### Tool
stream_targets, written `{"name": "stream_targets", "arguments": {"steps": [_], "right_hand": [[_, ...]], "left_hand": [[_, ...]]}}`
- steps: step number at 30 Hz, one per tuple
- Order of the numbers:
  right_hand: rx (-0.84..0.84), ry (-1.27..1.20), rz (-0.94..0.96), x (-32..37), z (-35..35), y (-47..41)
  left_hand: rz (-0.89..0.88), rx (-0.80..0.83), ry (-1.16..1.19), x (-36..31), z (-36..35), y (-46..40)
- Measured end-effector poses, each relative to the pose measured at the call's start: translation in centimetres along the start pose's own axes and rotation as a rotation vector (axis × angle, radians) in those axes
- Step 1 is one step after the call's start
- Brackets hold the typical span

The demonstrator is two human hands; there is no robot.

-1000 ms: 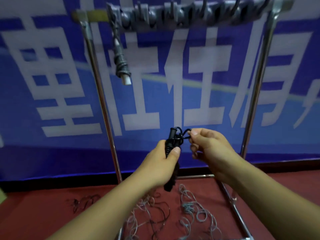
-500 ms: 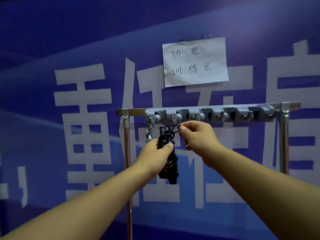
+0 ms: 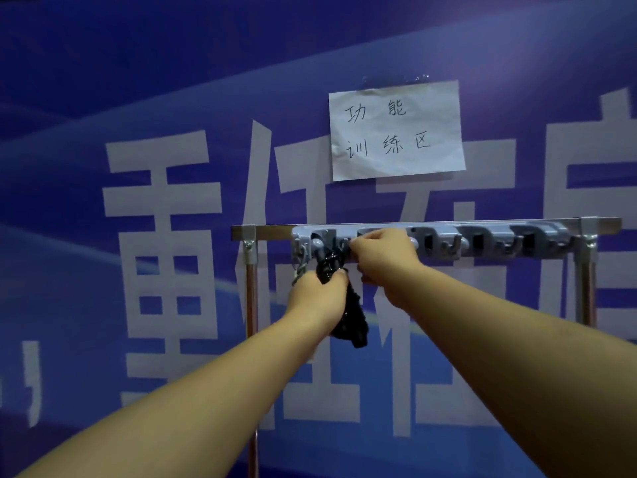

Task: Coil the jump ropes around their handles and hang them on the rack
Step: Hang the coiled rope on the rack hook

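In front of me stood a large blue banner [image 3: 172,98] that filled the whole wall, with big white characters printed across it and a paler blue band running through the lower part. A white sheet of paper [image 3: 396,131] with handwritten characters was taped on the banner, above the rack [image 3: 482,225]. The rack was a metal bar on two upright posts, one at the left [image 3: 251,305] and one at the right [image 3: 587,288], and under the bar a grey strip of hooks [image 3: 489,240] ran from side to side. Most hooks on the right part of the strip carried nothing that I could see. At the left end of the strip I saw a grey rope bundle [image 3: 299,260] hanging, mostly hidden behind my hand. My left hand [image 3: 315,298] grasped the black jump rope [image 3: 348,312], which was coiled around its handles; the bundle stood nearly upright just under the hook strip, and its lower end stuck out below my hand. My right hand [image 3: 382,257] was lifted to the hook strip, with the fingers pinched at the top loop of the black rope, just beside a hook. If the loop was already over the hook I could not tell, because my fingers covered that place. Both of my forearms were bare and reached up from the bottom of the view.
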State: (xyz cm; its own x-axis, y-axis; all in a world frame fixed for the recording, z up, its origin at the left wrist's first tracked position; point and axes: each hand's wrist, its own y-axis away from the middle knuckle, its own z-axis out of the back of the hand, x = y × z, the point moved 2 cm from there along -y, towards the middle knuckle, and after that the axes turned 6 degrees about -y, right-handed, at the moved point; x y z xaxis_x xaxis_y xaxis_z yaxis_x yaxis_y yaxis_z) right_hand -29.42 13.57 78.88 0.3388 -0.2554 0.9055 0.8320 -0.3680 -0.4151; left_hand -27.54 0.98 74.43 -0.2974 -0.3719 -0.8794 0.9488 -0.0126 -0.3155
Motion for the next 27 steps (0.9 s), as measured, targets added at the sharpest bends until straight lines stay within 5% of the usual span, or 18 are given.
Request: {"name": "stream_targets", "arguments": {"steps": [6,13,18,27], "right_hand": [[0.090,0.031,-0.083,-2.4,0.6,1.5],[0.069,-0.135,-0.271,-9.4,2.7,5.5],[0.046,-0.178,-0.427,-19.0,3.6,11.1],[0.121,0.107,-0.797,-39.8,7.9,31.0]], "left_hand": [[-0.013,-0.019,-0.027,2.3,-0.7,0.4],[0.081,0.182,-0.042,9.4,-3.4,3.0],[0.282,0.211,0.084,15.7,-7.2,6.9],[0.635,0.500,-0.149,33.8,-15.9,20.8]]}}
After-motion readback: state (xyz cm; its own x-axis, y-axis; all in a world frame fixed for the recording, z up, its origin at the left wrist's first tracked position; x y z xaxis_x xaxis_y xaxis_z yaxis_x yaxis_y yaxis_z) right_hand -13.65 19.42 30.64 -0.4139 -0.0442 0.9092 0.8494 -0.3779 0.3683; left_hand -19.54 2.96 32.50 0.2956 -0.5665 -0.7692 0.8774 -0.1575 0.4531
